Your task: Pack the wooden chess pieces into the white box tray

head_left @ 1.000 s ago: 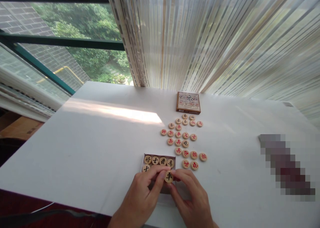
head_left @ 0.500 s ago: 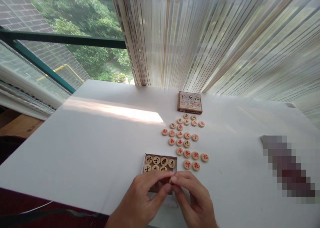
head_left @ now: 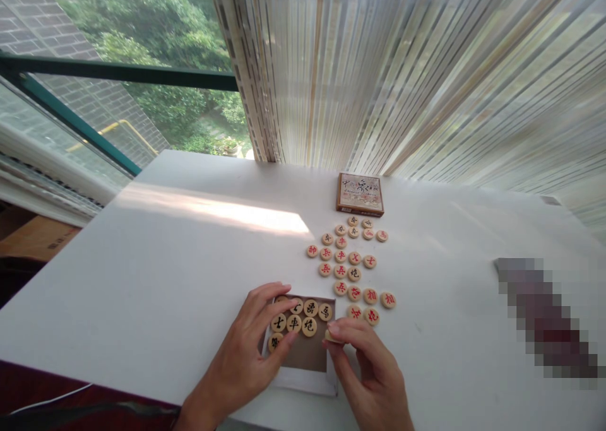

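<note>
A shallow box tray lies near the table's front edge. Black-marked Chinese chess pieces fill its upper rows, and another lies at its lower left. My left hand reaches over the tray's left side, fingers and thumb spread, partly covering some pieces; whether it presses on them I cannot tell. At the tray's right edge, my right hand pinches a wooden chess piece between thumb and fingers. The marking on that piece is not visible.
Loose red and black chess pieces are spread beyond the tray. Behind them lies a printed Chinese chess box lid. A pixelated object is on the right of the white table. A curtain hangs at the back.
My hands have moved apart. The left one has gone left and opened over the tray, uncovering its lower part, while the right has kept the chess piece and shifted slightly right.
</note>
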{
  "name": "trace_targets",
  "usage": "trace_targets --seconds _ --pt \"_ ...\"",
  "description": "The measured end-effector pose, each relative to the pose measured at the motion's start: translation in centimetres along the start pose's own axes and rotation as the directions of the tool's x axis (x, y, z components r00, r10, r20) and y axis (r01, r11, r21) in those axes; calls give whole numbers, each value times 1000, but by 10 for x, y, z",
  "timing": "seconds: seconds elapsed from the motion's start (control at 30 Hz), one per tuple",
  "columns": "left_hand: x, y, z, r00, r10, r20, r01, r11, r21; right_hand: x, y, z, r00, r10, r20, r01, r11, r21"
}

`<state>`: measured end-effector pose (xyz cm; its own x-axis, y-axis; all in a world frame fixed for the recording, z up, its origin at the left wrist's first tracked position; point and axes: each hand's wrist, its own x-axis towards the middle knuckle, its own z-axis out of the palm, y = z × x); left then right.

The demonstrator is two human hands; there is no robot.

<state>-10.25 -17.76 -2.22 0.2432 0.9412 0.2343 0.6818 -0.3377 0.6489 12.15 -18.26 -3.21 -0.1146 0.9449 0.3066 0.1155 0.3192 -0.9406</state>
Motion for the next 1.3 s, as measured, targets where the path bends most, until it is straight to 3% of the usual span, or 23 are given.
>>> trace_targets --seconds 0.17,0.43,0.67,0.87,1.1,1.3 --pt "-1 -1 2 999 7 36 -7 1000 12 -5 7 -1 999 31 -14 -30 998 49" --pt "0 -1 1 1000 -27 3 27 1000 2 -6 6 -2 999 29 15 -30 999 40" --pt "0 -3 2 998 -63 -6 63 998 -21 -8 4 -2 992 109 -62 -108 994 5" --pt "-2 -4 2 997 -74 -5 74 997 -38 -8 7 -1 993 93 -74 -96 995 -38" --pt "0 0 0 996 23 -88 -22 1000 6 -5 6 -1 999 14 -47 -17 997 -80" --pt "3 23 0 985 98 -141 -113 989 -101 -1 -1 -2 1000 -2 -29 0 998 -55"
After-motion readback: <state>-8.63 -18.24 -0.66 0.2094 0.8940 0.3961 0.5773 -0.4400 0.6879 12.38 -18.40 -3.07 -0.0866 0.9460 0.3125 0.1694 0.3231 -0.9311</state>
